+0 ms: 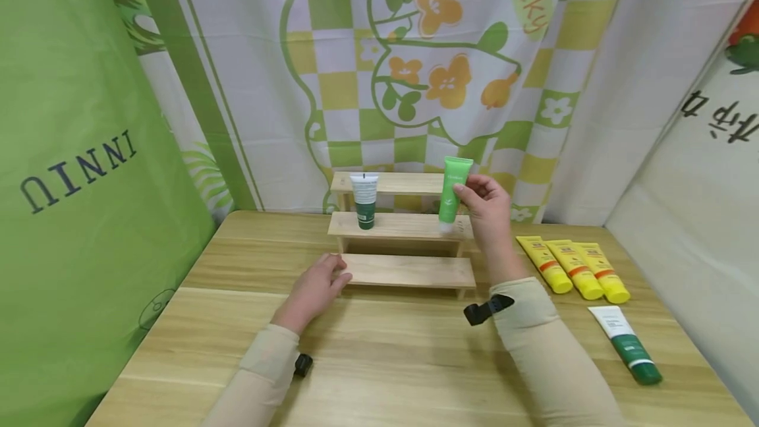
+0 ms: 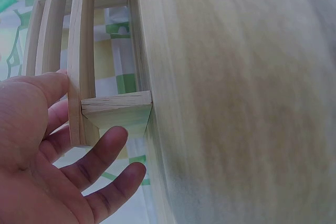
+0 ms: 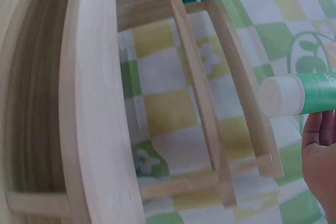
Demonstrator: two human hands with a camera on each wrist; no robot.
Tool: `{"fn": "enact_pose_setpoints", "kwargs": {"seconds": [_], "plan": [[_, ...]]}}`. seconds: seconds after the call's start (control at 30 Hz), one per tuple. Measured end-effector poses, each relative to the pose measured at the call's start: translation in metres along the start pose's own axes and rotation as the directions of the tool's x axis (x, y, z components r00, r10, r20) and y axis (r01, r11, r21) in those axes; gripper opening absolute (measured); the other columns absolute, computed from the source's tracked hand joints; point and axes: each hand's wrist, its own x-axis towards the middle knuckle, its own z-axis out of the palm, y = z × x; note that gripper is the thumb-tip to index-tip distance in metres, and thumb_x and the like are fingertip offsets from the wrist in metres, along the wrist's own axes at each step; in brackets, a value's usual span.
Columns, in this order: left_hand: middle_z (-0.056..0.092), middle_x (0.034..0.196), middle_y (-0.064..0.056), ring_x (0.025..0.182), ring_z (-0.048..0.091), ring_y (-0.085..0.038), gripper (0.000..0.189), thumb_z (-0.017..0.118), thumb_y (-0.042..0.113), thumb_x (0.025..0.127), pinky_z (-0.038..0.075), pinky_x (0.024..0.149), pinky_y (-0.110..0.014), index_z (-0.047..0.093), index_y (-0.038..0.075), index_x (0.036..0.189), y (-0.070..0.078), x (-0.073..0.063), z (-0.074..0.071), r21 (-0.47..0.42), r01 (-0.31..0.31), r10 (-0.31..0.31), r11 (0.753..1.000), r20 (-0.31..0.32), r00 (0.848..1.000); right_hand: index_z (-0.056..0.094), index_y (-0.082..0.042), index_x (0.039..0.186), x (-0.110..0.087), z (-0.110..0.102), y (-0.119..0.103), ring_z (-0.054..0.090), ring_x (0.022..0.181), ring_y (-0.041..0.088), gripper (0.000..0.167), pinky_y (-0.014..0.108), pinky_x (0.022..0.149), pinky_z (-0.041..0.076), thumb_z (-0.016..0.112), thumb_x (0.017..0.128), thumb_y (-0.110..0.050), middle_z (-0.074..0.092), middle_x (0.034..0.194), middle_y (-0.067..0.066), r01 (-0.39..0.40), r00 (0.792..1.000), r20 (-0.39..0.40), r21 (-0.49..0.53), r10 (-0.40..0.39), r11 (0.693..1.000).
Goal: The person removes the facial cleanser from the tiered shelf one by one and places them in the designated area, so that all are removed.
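Note:
My right hand (image 1: 491, 206) pinches a light green tube (image 1: 453, 193) with a white cap, thumb in front. The tube stands nearly upright, cap down, at the right end of the middle step of a wooden three-step rack (image 1: 409, 270). In the right wrist view, its white cap (image 3: 281, 96) shows beside the steps. My left hand (image 1: 317, 285) holds the left end of the lowest step. There, in the left wrist view, some fingers (image 2: 113, 145) spread out past the board. On the middle step's left stands a white and dark green tube (image 1: 365, 201), cap down.
Several yellow tubes (image 1: 569, 269) lie side by side on the wooden table (image 1: 379, 354), right of the rack. Nearer the front lies another white and green tube (image 1: 628, 344). A patterned curtain (image 1: 415, 84) hangs right behind the rack, with a green cloth (image 1: 77, 150) at the left.

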Motion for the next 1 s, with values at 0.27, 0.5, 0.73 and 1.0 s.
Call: {"fn": "enact_pose_setpoints", "kwargs": {"seconds": [0.27, 0.5, 0.73, 1.0], "plan": [[0.060, 0.111, -0.001, 0.102, 0.062, -0.022, 0.032, 0.060, 0.036, 0.098, 0.050, 0.090, -0.041, 0.063, 0.010, 0.116, -0.004, 0.000, 0.002, -0.001, -0.005, 0.005, 1.000, 0.003, 1.000, 0.063, -0.008, 0.089, 0.003, -0.023, -0.012, 0.058, 0.076, 0.011, 0.022, 0.020, 0.068, 0.052, 0.067, 0.085, 0.014, 0.063, 0.083, 0.001, 0.030, 0.999, -0.015, 0.049, -0.029, 0.998], [0.059, 0.114, -0.002, 0.103, 0.062, -0.023, 0.032, 0.060, 0.036, 0.099, 0.049, 0.091, -0.041, 0.063, 0.010, 0.118, -0.001, 0.000, 0.001, -0.003, 0.016, -0.016, 1.000, 0.012, 1.000, 0.065, -0.008, 0.088, 0.010, -0.050, -0.022, 0.058, 0.077, 0.012, 0.020, 0.021, 0.068, 0.052, 0.069, 0.085, 0.011, 0.063, 0.083, 0.001, 0.007, 0.998, -0.056, 0.034, -0.005, 0.999], [0.059, 0.119, -0.003, 0.107, 0.061, -0.024, 0.033, 0.059, 0.036, 0.099, 0.048, 0.093, -0.042, 0.062, 0.010, 0.119, 0.001, 0.000, -0.001, -0.006, 0.040, -0.039, 0.999, 0.024, 0.999, 0.064, -0.005, 0.088, 0.014, -0.077, -0.025, 0.057, 0.073, 0.010, 0.017, 0.019, 0.063, 0.051, 0.072, 0.084, 0.009, 0.062, 0.080, 0.000, -0.074, 0.994, -0.080, -0.039, 0.071, 0.996], [0.058, 0.124, -0.005, 0.112, 0.059, -0.026, 0.033, 0.059, 0.036, 0.100, 0.047, 0.095, -0.043, 0.063, 0.010, 0.119, 0.002, -0.001, -0.001, -0.001, 0.039, -0.039, 0.999, 0.022, 0.999, 0.058, 0.001, 0.106, 0.017, -0.111, -0.012, 0.060, 0.076, 0.009, 0.025, 0.020, 0.066, 0.053, 0.074, 0.088, -0.008, 0.060, 0.087, -0.002, -0.262, 0.965, -0.107, -0.312, 0.240, 0.913]]}}
